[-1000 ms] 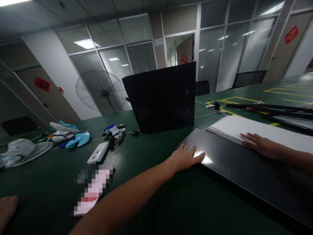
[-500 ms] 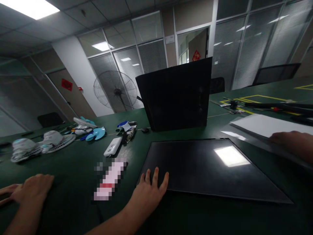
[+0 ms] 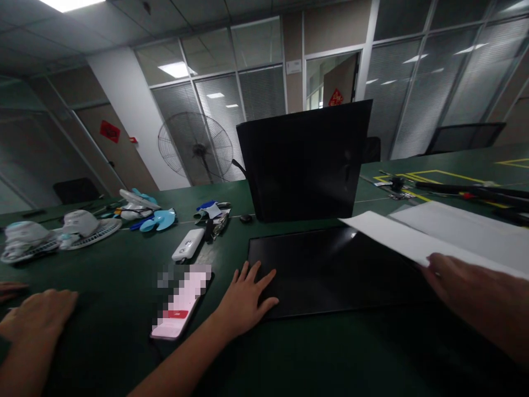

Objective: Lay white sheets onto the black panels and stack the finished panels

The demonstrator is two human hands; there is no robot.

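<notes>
We lay our left hand (image 3: 246, 300) open, fingers spread, on the left end of the dark flat panel (image 3: 330, 278), which lies on the green table (image 3: 297, 358) just in front of the upright black panel (image 3: 306, 165). With our right hand (image 3: 467, 292) we grip the near edge of a white sheet (image 3: 392, 237), fingers closed on it, and it slants over the flat panel's right part, in front of a second white sheet (image 3: 467, 220).

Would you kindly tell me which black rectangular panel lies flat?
The glossy black panel by the left hand, on the green table; the other black panel stands upright behind it.
</notes>
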